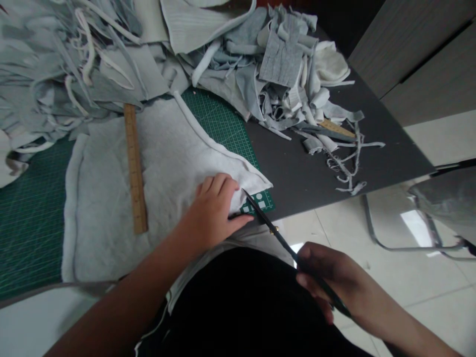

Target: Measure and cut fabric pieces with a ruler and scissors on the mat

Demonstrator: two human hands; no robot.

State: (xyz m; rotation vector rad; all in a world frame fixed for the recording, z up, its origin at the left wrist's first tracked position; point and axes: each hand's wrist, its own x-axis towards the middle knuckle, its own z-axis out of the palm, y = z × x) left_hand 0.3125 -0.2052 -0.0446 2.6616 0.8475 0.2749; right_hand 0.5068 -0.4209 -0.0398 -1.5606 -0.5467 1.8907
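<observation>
A light grey fabric piece (167, 139) with a thick rolled edge lies over a green cutting mat (22, 233). My left hand (215, 208) rests on it near its pointed right corner, fingers slightly bent, thumb stretched out apart from them. In my right hand (327, 275) is a pair of dark scissors (284, 243), gripped by the handles. The blade tips meet the fabric just right of my left fingers; how far the blades are apart cannot be made out. A wooden ruler (136, 173) lies across the left half of the fabric.
Heaps of grey and white fabric scraps (282, 59) cover the back of the dark table (297, 178). Among them is a second ruler (336, 129). A metal-framed chair (375, 233) stands on the tiled floor at right, below a grey cabinet (420, 59).
</observation>
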